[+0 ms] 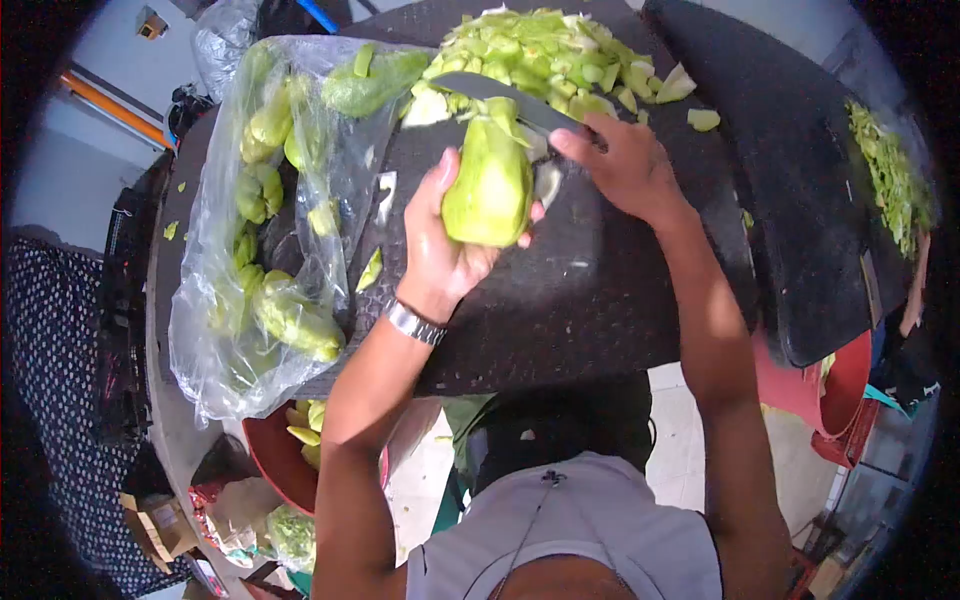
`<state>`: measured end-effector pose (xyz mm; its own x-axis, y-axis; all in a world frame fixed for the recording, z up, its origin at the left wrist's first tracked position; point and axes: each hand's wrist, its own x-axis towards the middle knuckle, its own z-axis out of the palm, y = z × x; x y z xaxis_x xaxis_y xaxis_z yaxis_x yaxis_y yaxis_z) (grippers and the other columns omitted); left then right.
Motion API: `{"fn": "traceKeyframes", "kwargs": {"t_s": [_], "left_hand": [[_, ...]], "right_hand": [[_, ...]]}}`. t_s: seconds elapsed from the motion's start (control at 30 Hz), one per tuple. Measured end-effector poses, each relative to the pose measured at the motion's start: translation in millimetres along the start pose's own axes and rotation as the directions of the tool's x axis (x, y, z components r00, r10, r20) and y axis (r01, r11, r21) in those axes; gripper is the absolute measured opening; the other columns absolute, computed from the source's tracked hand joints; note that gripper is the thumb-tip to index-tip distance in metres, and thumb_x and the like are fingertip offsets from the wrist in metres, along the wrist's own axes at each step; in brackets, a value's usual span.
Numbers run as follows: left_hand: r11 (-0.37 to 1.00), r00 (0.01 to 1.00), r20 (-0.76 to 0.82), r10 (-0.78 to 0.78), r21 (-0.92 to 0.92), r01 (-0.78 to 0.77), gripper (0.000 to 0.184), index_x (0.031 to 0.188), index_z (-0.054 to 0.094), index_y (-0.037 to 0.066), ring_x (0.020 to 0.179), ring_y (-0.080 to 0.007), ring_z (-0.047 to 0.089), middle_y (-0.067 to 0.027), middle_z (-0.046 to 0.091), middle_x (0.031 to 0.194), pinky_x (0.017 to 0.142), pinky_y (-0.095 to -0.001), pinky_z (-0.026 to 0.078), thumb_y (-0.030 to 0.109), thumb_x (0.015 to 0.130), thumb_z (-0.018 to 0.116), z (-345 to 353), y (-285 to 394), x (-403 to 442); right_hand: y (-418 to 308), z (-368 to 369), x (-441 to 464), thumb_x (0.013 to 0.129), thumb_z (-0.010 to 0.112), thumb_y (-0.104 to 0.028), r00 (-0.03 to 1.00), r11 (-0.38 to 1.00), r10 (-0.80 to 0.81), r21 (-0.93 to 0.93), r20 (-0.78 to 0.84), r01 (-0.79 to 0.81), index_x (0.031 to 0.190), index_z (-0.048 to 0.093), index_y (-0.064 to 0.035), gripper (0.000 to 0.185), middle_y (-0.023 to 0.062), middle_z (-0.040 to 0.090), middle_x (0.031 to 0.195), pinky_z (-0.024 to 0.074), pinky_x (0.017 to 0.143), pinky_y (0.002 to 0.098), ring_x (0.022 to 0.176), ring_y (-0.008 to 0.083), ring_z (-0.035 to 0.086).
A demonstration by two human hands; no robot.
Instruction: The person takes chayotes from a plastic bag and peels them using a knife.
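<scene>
My left hand (445,235), with a metal watch on its wrist, is wrapped around a pale green chayote (490,195) held upright over the dark table. In my right hand (628,165) is a knife (505,103), its wide blade pointing left across the top of the chayote. A strip of peel hangs at the chayote's upper right, close to the blade. Just behind the blade lies a heap of green peel and cut pieces (540,55). A whole chayote (372,85) rests left of the heap, by the plastic bag.
A clear plastic bag (215,300) with several chayotes covers the table's left side. At the right stands a second dark board (800,200) bearing shredded green pieces (885,170). Red tubs (280,465) sit below the table edge on both sides. Another person's arm shows at far right.
</scene>
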<state>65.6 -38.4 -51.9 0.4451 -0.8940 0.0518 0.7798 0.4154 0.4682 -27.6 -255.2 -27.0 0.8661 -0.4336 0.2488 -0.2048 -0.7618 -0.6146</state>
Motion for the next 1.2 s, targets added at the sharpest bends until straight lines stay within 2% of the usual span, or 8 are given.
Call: {"fn": "traceKeyframes", "kwargs": {"t_s": [0.23,0.3,0.37,0.47,0.5,0.53,0.63,1.2], "left_hand": [[0.963,0.914,-0.353,0.198,0.242,-0.115,0.071,0.136,0.058,0.006,0.109,-0.0300,0.069,-0.0135,0.069,0.122,0.088,-0.0481,0.058,0.066,0.102,0.046,11,5,12],[0.975,0.917,-0.379,0.125,0.218,-0.043,0.058,0.134,0.059,0.008,0.110,-0.0234,0.069,-0.0093,0.070,0.122,0.095,-0.0433,0.056,0.056,0.105,0.047,15,9,9],[0.982,0.910,-0.402,0.098,0.188,-0.023,0.051,0.131,0.059,0.006,0.108,-0.0221,0.069,-0.0091,0.070,0.119,0.095,-0.0420,0.055,0.050,0.107,0.048,24,10,5],[0.960,0.844,-0.465,0.266,0.207,-0.188,0.053,0.126,0.061,0.007,0.105,-0.0229,0.069,-0.0100,0.070,0.118,0.093,-0.0420,0.056,0.054,0.106,0.049,15,-1,11],[0.952,0.861,-0.449,0.240,0.283,-0.118,0.058,0.124,0.061,0.007,0.103,-0.0236,0.069,-0.0109,0.070,0.115,0.092,-0.0424,0.056,0.060,0.102,0.051,8,1,10],[0.958,0.888,-0.405,0.217,0.263,-0.115,0.060,0.124,0.061,0.007,0.102,-0.0238,0.070,-0.0112,0.070,0.114,0.091,-0.0423,0.057,0.062,0.101,0.052,3,1,9],[0.971,0.917,-0.348,0.194,0.200,-0.130,0.061,0.121,0.062,0.007,0.098,-0.0240,0.070,-0.0110,0.070,0.110,0.087,-0.0413,0.058,0.064,0.099,0.054,5,0,6],[0.919,0.873,-0.322,0.365,0.275,-0.283,0.053,0.124,0.062,0.006,0.098,-0.0230,0.070,-0.0096,0.071,0.111,0.086,-0.0408,0.058,0.053,0.101,0.058,12,-1,9]], "right_hand": [[-14,-7,-6,0.093,0.059,-0.068,0.952,0.967,0.244,0.027,0.184,-0.253,0.096,0.069,0.0006,0.069,0.0243,0.068,0.083,0.0516,0.079,0.0435,0.087,0.0393,0.069],[-15,-2,-10,0.093,0.062,-0.065,0.940,0.956,0.264,0.073,0.214,-0.285,0.098,0.070,0.0009,0.066,0.0229,0.068,0.082,0.0519,0.078,0.0433,0.085,0.0386,0.070],[-26,5,-21,0.091,0.069,-0.059,0.982,0.983,0.142,0.096,0.125,-0.154,0.095,0.068,-0.0007,0.058,0.0195,0.069,0.079,0.0530,0.074,0.0426,0.080,0.0368,0.070],[-47,15,-40,0.086,0.078,-0.051,0.991,0.996,-0.081,0.052,0.104,0.076,0.092,0.063,-0.0032,0.050,0.0139,0.069,0.074,0.0545,0.068,0.0413,0.071,0.0342,0.071],[-51,17,-43,0.085,0.080,-0.048,0.980,0.987,-0.157,0.031,0.118,0.155,0.092,0.061,-0.0040,0.049,0.0120,0.069,0.073,0.0550,0.065,0.0409,0.068,0.0333,0.071],[-48,27,-45,0.080,0.085,-0.051,0.951,0.951,-0.307,-0.006,0.032,0.308,0.090,0.056,-0.0069,0.053,0.0080,0.068,0.069,0.0556,0.059,0.0409,0.061,0.0310,0.071],[-52,34,-47,0.076,0.085,-0.056,0.926,0.924,-0.376,-0.068,0.016,0.377,0.091,0.056,-0.0061,0.060,0.0065,0.068,0.068,0.0557,0.056,0.0416,0.059,0.0298,0.071],[-31,28,-35,0.078,0.079,-0.064,0.949,0.936,-0.310,-0.160,0.048,0.314,0.095,0.064,-0.0087,0.060,0.0063,0.068,0.068,0.0554,0.063,0.0444,0.065,0.0322,0.071]]}}
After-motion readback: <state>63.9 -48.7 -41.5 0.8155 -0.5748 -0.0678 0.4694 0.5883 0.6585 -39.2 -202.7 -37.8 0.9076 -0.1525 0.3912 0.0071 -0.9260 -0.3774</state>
